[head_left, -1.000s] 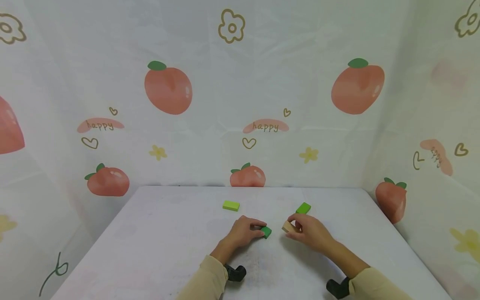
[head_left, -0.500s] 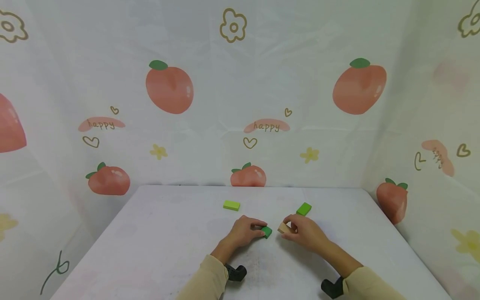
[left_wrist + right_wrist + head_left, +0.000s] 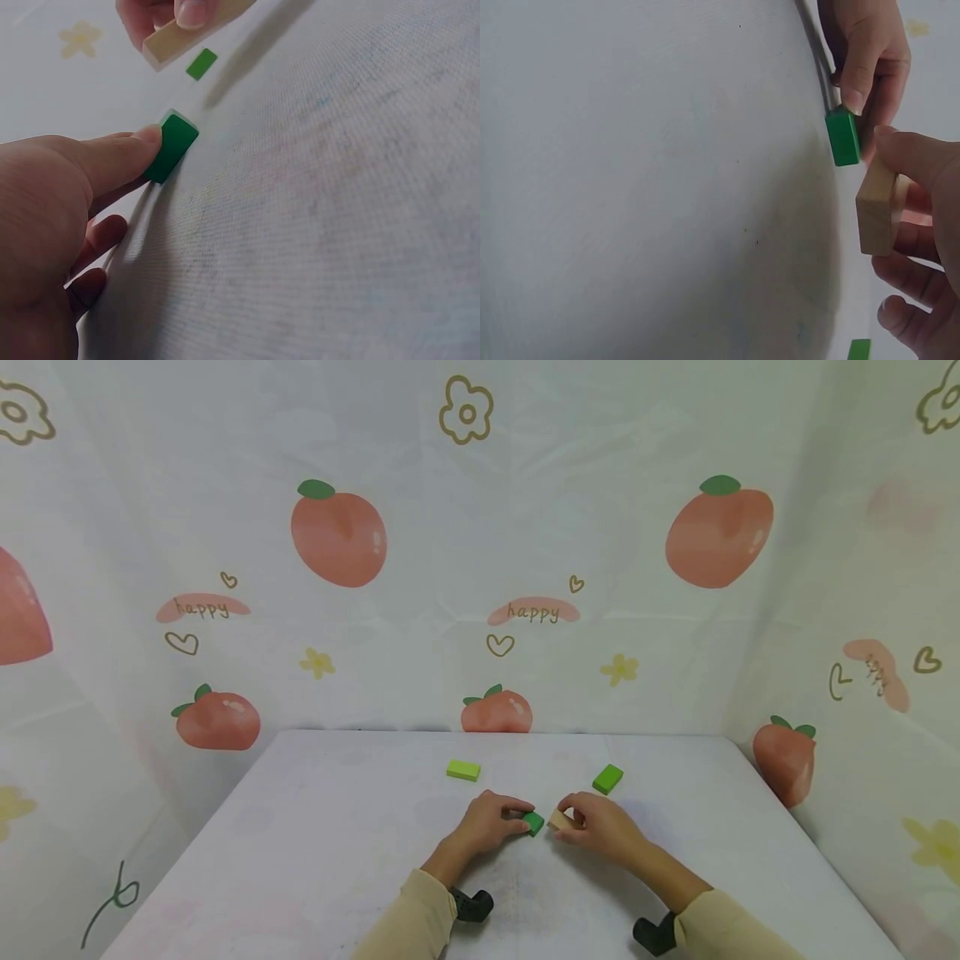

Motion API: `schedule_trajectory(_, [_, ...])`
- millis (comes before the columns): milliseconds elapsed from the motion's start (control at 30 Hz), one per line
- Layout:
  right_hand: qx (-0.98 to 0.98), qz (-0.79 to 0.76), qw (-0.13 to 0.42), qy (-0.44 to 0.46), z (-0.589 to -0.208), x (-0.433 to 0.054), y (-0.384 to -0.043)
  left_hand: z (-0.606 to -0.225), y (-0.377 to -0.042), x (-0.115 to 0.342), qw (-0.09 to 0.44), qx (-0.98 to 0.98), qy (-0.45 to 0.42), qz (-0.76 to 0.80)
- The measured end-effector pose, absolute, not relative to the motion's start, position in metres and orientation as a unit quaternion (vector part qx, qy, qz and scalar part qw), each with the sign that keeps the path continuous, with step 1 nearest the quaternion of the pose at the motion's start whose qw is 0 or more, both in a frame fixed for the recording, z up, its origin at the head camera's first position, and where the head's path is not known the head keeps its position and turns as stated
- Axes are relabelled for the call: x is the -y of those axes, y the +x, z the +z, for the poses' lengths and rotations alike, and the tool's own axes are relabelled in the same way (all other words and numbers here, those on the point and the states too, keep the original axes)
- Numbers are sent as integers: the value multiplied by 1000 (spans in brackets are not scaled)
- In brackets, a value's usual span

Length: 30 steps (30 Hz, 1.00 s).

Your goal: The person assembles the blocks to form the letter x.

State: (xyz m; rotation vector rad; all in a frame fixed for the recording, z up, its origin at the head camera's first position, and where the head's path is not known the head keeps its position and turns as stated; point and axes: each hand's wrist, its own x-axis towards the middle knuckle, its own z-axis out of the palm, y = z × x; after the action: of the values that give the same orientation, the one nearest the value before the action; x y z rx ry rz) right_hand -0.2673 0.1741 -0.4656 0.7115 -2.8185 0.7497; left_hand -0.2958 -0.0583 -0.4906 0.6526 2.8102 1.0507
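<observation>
I have a block pinched in each hand, a little right of the middle of the frame in the head view's lower half. My left hand (image 3: 489, 822) grips a dark green block (image 3: 534, 823) between thumb and fingers, its free end pointing right. My right hand (image 3: 606, 830) grips a plain wooden block (image 3: 559, 820) the same way, thumb on the near side, just to the right of the green one; the two blocks are near each other, with a gap between them. In the right wrist view the wooden block sits at the right side of the frame, tilted, with the dark green block above it. I cannot tell whether the dark green block touches the white table (image 3: 315, 843). Farther back on the table, a yellow-green block (image 3: 463, 770) lies flat at centre, and a bright green block (image 3: 607, 779) lies slanted to the right of it. Behind everything hangs a white cloth (image 3: 570, 485) printed with red fruit, flowers and hearts.
</observation>
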Motion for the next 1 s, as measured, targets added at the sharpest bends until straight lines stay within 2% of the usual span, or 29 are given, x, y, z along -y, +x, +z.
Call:
schedule_trajectory(633, [939,240,46,240,-473,-165,-271,-492,-296,58,38,-915,211,342])
schedule_trajectory(1000, [939,243,28,242,-477,-159,-271,-493,-297,60,18,-912,230,340])
